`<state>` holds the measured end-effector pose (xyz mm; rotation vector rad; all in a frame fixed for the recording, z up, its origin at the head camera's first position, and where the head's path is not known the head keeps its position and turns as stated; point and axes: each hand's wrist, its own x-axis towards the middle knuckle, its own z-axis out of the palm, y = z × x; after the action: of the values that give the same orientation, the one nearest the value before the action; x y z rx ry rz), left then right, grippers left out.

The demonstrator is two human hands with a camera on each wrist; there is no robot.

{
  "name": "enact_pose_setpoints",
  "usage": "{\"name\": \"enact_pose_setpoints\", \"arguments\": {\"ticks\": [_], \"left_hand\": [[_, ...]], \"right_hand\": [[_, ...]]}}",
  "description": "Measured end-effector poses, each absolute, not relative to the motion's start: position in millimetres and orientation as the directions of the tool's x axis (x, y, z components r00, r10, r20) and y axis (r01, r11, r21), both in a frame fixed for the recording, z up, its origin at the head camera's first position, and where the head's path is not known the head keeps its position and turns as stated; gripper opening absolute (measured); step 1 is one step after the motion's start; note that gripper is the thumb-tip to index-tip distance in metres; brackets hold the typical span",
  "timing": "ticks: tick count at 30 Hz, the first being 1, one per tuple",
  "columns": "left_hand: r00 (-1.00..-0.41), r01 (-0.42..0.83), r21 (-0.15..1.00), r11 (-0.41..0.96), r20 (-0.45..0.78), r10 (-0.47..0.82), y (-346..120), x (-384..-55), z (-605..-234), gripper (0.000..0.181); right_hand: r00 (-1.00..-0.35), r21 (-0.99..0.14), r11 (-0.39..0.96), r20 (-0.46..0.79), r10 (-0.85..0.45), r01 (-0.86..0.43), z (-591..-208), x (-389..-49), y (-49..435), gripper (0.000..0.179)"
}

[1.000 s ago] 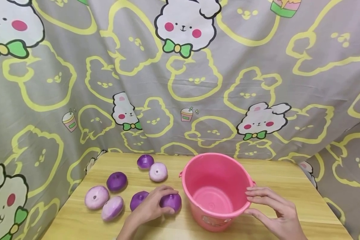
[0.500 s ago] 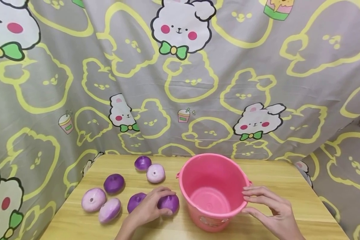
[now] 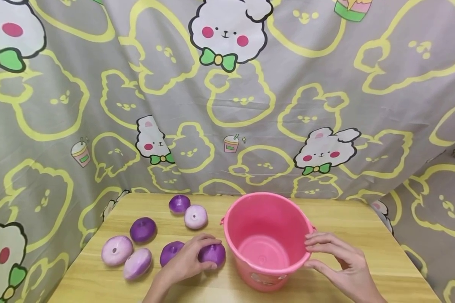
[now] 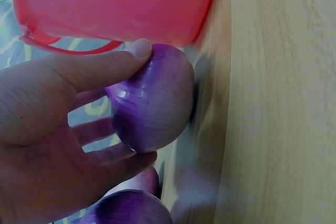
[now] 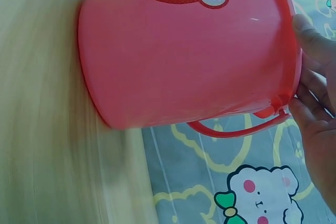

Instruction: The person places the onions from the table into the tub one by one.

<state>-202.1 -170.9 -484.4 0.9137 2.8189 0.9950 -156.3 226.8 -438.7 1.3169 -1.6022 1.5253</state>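
My left hand [image 3: 189, 257] holds a red onion [image 3: 213, 255] just left of a pink plastic bucket [image 3: 242, 263]. In the left wrist view its thumb lies on one side of the onion [image 4: 157, 98] and the fingers curve round the other, low by the wooden tabletop. Another purple onion [image 3: 169, 251] is partly hidden behind this hand. On the bucket's right side, my right hand [image 3: 345, 265] grips the rim with thumb and fingertips spread along it. The bucket stands upright with its inside bare; its handle [image 5: 231, 132] hangs down the side in the right wrist view.
At the left of the wooden table [image 3: 364, 227] lie a dark purple onion [image 3: 143, 229] and two paler ones, one pale onion [image 3: 116, 250] showing its root end. Farther back, a purple onion [image 3: 179, 204] touches a pale one [image 3: 195, 216]. A patterned curtain [image 3: 250, 105] encloses the back and sides.
The head view has shifted slightly, so everything sits a little farther left. Both hands keep their places on the onion and the bucket rim.
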Motion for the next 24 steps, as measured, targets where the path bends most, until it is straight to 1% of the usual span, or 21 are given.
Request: {"name": "enact_pose_setpoints", "arguments": {"ticks": [5,9,13,20,24], "left_hand": [[-0.828,0.528,0.575,0.626,0.183,0.530,-171.2,-203.9,-484.1,0.059],[-0.824,0.536,0.565,0.627,0.188,0.535,-170.1,-205.3,-485.0,0.059],[-0.820,0.544,0.560,0.625,0.195,0.538,-169.8,-205.9,-485.6,0.059],[-0.819,0.546,0.559,0.625,0.197,0.539,-170.6,-205.9,-485.2,0.063],[-0.810,0.562,0.548,0.619,0.216,0.544,-171.9,-205.1,-486.8,0.063]], "right_hand": [[-0.345,-0.390,-0.114,0.894,-0.287,-0.914,-434.2,-154.6,226.2,0.037],[-0.329,-0.366,-0.073,0.894,-0.304,-0.928,-431.3,-151.1,226.0,0.034],[-0.313,-0.344,-0.052,0.898,-0.310,-0.937,-429.9,-149.0,224.5,0.035],[-0.337,-0.373,-0.067,0.891,-0.305,-0.925,-433.5,-148.6,223.6,0.036],[-0.347,-0.386,-0.080,0.888,-0.304,-0.919,-428.5,-145.9,220.0,0.034]]}}
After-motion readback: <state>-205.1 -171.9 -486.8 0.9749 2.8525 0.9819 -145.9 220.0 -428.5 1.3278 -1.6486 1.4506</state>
